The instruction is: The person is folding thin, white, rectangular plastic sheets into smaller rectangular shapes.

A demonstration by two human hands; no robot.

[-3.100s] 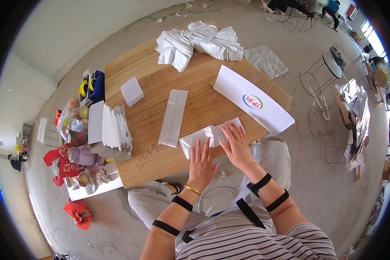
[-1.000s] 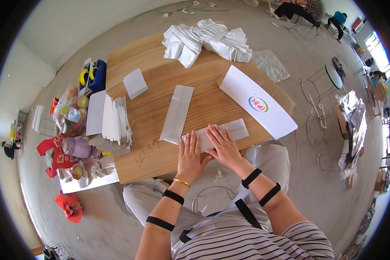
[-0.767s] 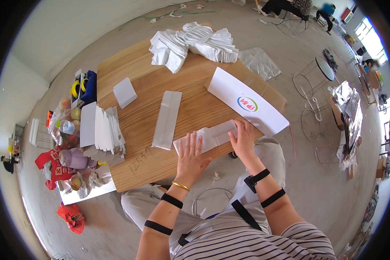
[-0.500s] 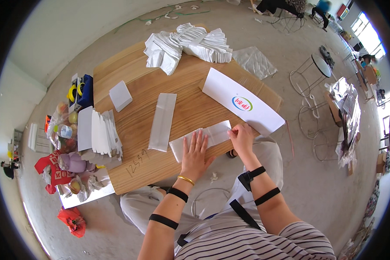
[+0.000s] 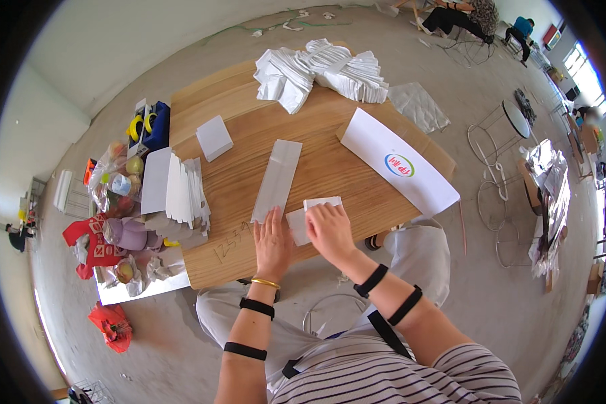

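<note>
With twelve at the far edge of the wooden table [image 5: 239,198], counted left to right: one red bag [image 5: 87,229] at eight; one red bundle [image 5: 111,326] on the floor, nearer seven; one clear bag [image 5: 119,183] with fruit inside, just short of nine; one blue holder [image 5: 159,132] with two yellow rings, past nine; one stack of white cards [image 5: 175,192], too tight to count, between eight and nine; one small white pile [image 5: 214,139] toward ten; one flat pale sleeve [image 5: 279,175] near the middle; one folded sleeve [image 5: 299,227] at six, by the near edge; one heap of white sheets [image 5: 330,71] at twelve; one white panel [image 5: 377,148] with a coloured emblem at three.

Left hand [image 5: 271,244] flat, fingers straight, tips at the near end of the flat pale sleeve. Right hand [image 5: 330,229] apart from it — curled, knuckles up, on the folded sleeve; fingertips hidden, so cannot tell whether pinching or only pressing.

Flat pale sleeve: long axis from between six and seven to between twelve and one. Folded sleeve: roughly eight to two — partly covered.
</note>
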